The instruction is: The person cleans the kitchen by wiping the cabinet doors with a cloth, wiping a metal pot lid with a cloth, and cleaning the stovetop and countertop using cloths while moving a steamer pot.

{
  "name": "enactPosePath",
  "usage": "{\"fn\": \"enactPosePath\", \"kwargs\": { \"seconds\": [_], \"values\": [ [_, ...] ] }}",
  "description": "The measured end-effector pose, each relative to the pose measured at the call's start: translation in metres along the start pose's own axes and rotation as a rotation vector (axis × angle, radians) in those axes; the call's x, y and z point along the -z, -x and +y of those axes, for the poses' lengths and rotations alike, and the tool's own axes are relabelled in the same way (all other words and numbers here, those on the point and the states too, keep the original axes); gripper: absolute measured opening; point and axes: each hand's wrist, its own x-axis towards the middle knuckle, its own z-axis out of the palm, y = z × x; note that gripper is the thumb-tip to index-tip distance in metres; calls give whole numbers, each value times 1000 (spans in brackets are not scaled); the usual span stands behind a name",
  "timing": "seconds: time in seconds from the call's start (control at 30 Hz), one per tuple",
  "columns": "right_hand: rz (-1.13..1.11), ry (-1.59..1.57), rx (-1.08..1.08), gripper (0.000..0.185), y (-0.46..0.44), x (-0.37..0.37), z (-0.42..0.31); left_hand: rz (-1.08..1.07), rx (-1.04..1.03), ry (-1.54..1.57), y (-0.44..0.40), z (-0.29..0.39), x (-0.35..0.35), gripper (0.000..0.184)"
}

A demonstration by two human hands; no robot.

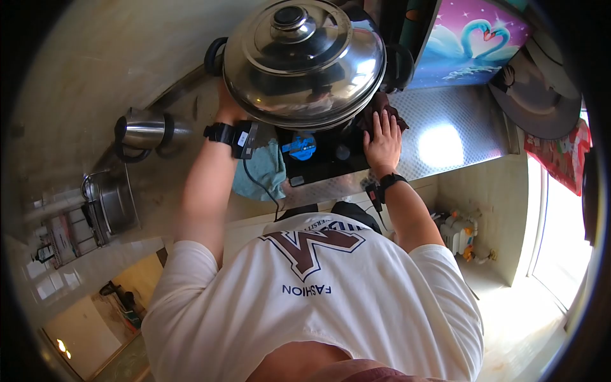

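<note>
A large shiny steel pot with a domed lid (302, 70) stands over a black cooktop (331, 159). My left hand (229, 105) reaches to the pot's left side, below its black handle (215, 56). Its fingers are hidden behind the pot, so I cannot tell whether they grip it. My right hand (383, 140) lies flat with fingers stretched over a dark brown cloth (389, 118), at the cooktop's right edge by the pot. A light green cloth (262, 172) lies left of the cooktop, under my left forearm's cable. Both wrists wear black straps with small wired devices.
A steel kettle (143, 130) stands on the counter to the left, before a sink (114, 200). Right of the cooktop is a patterned metal surface (445, 127), with a swan picture panel (474, 44) behind it. A red bag (560, 153) hangs at far right.
</note>
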Motion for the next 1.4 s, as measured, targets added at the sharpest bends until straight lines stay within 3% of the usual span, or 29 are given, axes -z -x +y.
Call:
{"fn": "enactPosePath", "kwargs": {
  "seconds": [0.13, 0.2, 0.23, 0.27, 0.3, 0.37, 0.43, 0.6, 0.9, 0.97, 1.0, 1.03, 1.13, 1.2, 1.33, 1.4],
  "values": [
    [-13, -5, -5, 61, 0, 2, 1, -54, 142, -121, 6, 22, 5, 79],
    [-9, -11, 0, 60, 0, 1, 2, -88, 383, -276, 16, 12, 9, 92],
    [-11, -13, 3, 60, 0, 2, 2, -87, 386, -279, 29, 4, 12, 92],
    [-3, -14, 2, 59, 1, 2, 2, 73, 584, 276, 41, -5, 16, 87],
    [4, -15, 3, 59, 1, 3, 0, 205, 753, 549, 47, -4, 22, 84],
    [-4, -8, 7, 59, 2, 3, 0, 439, 993, 797, 48, 16, 45, 78],
    [-10, 0, 14, 59, 1, 3, 0, 594, 1075, 847, 54, 35, 70, 73],
    [16, 11, 27, 60, 2, -4, 2, 891, 1104, 752, 91, 65, 124, 62],
    [14, 41, 62, 60, 3, -12, 3, 1169, 899, 529, 238, 55, 206, 48],
    [30, 75, 85, 60, 3, -15, 4, 1262, 821, 509, 282, 37, 226, 49],
    [33, 54, 96, 61, 3, -18, 4, 1391, 881, 444, 263, 55, 222, 48],
    [42, 33, 103, 62, 4, -21, 4, 1405, 799, 710, 311, 25, 242, 46],
    [7, 83, 113, 62, 2, -23, 6, 1417, 808, 472, 318, 31, 247, 44],
    [-2, 113, 117, 61, 1, -23, 5, 1573, 856, 571, 311, 38, 249, 40],
    [-4, 120, 117, 62, 1, -27, 6, 1606, 817, 610, 348, 13, 258, 39],
    [-4, 121, 127, 61, 1, -29, 8, 1538, 906, 364, 360, 0, 259, 40]
  ]
}}
